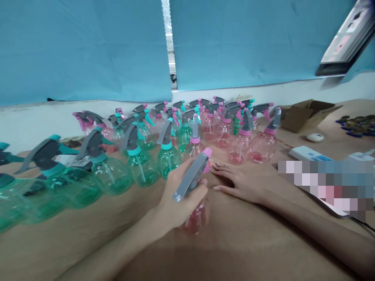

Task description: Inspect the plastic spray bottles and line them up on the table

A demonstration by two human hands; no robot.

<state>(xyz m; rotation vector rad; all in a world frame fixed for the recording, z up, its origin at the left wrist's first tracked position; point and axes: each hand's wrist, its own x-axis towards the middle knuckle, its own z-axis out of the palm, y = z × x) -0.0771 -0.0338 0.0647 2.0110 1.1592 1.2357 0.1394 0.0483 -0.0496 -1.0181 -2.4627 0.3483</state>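
Note:
My left hand [172, 193] is wrapped round the neck of a pink spray bottle [197, 219], which has a grey trigger head and a pink nozzle. The bottle leans a little to the right, close in front of me. Just to its right, my right hand [238, 180] lies palm down on the brown tabletop with its fingers stretched out, holding nothing. Its fingertips are close to the held bottle's nozzle; whether they touch it I cannot tell. Behind the hands stand a clear pink spray bottle [238, 150] and a green one [168, 159].
Several green spray bottles [113, 179] line the left, with many more pink and green ones behind. At the right are an open cardboard box [299, 117], a white mouse [315, 137], a white device [310, 153] and a blurred-out patch. A blue curtain [88, 50] hangs behind.

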